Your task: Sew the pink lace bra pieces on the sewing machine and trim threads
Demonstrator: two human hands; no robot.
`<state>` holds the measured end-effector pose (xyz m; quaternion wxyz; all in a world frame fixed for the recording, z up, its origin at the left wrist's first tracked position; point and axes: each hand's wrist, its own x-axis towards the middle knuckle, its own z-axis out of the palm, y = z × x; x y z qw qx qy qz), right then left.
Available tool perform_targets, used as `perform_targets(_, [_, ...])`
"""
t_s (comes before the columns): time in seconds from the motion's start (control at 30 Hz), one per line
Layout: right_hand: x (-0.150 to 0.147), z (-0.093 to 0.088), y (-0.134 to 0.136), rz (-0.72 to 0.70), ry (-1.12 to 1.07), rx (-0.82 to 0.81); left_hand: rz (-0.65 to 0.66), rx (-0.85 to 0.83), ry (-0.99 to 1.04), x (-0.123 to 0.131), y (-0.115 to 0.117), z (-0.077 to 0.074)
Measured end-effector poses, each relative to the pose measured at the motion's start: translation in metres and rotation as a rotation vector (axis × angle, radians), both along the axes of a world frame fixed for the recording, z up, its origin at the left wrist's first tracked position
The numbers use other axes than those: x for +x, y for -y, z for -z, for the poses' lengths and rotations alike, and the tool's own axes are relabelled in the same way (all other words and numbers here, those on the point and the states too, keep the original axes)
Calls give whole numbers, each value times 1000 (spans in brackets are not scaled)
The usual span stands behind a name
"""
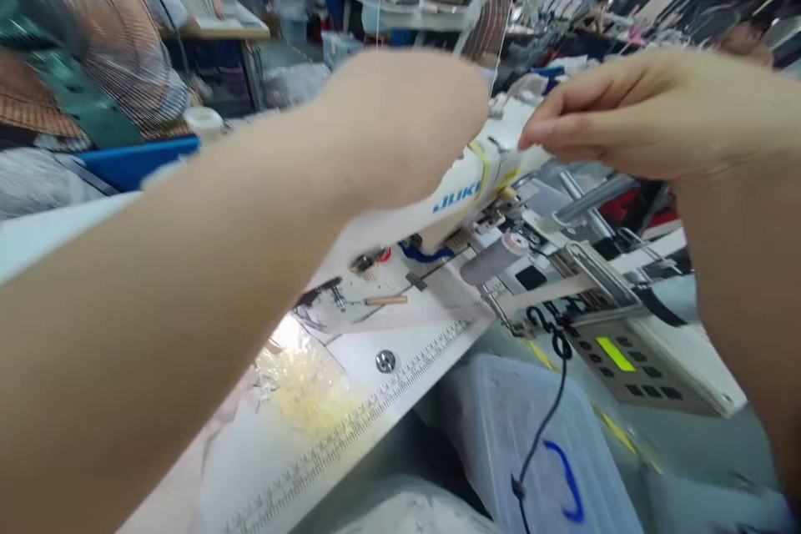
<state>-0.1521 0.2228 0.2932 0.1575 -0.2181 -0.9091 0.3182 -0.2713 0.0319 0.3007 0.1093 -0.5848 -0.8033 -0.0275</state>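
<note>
"On the counter (431, 317) sits the white sewing machine (460, 196), partly behind the left hand (406, 129). How would it handle?"

"Heavy and rigid, I'd judge, with a smooth, hard casing that could feel slick. Its thick arm looks the sound place to take hold; the small fittings on top seem easier to bend."

"And the pale thread (501, 50) coming down toward it?"

"Light, limp, probably slippery. A fingertip pinch near the machine would suit it, since a hard tug might snap it."

"How are the hands?"

"The right hand (626, 117) has thumb and fingertips drawn together in a pinch, right by the machine's end. Whether thread lies between them is too fine to make out. The left hand is blurred, its back toward us and its fingers hidden, so I can't say what it grips, if anything."

"Farther out?"

"A grey roll (494, 259) beside the machine, then a small round metal part (385, 361) near the printed ruler strip (363, 415). To the right, a control panel (632, 367) slants with its display lit; below stands a plastic bin (531, 417). Off to the left, a large fan (125, 25)."
</note>
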Motion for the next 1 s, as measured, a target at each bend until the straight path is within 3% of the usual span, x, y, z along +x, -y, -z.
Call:
perform_targets(0.07, [-9, 0, 2, -92, 84, -90, 8, -66, -25, 2, 7, -2])
perform_targets(0.17, [-15, 3, 1, -120, 103, -146, -30, -48, 91, 3, 11, 3])
perform_targets(0.27, [-16, 4, 2, -126, 188, -76, -65, -16, 179, 2, 11, 5])
perform_targets(0.37, [-23, 3, 6, -117, 222, 10, -104, -53, 138, 0, 13, 2])
perform_targets(0.57, [-50, -4, 11, -62, 256, 252, -125, -91, 58, -2, 17, -1])
perform_targets(0.8, [-84, -17, 29, -120, 298, 566, -102, -99, 44, -3, 20, -1])
perform_targets(0.9, [-83, -19, 51, -206, 271, 742, -102, -88, 55, -4, 21, 0])
perform_targets(1.0, [-64, -13, 67, -295, 260, 901, -89, -86, 92, -5, 21, 1])
